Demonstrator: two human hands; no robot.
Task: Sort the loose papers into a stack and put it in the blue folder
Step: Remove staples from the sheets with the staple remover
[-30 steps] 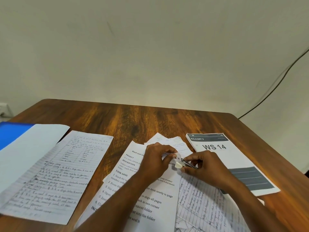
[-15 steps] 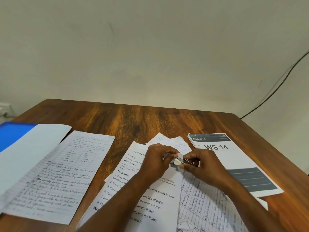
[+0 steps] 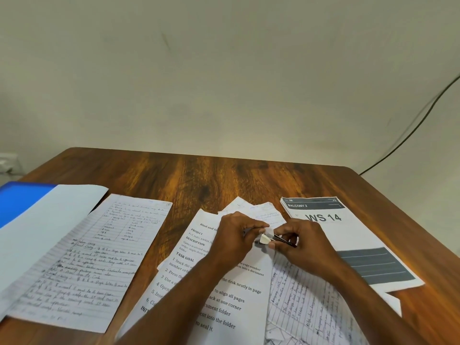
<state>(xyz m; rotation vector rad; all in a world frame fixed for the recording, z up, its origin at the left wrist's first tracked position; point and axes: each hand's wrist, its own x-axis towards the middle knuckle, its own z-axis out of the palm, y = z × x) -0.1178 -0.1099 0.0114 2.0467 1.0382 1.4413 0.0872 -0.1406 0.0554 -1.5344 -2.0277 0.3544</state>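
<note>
The blue folder lies at the table's left edge, partly covered by a blank white sheet. A handwritten lined sheet sits beside them. In the middle, a printed instruction sheet rests on other loose papers. My left hand pinches its upper right corner. My right hand touches it, gripping a small clip-like object with a white end and a dark metal part at that corner. More handwritten pages lie under my right forearm. A "WS 14" printed stack is on the right.
The wooden table shows bare wood behind the papers, and its far edge meets a plain wall. A dark cable runs down the wall at the right. A wall socket is at the far left.
Both hands stay pinched together at the sheet's corner, with only small finger shifts. The papers have not moved.
</note>
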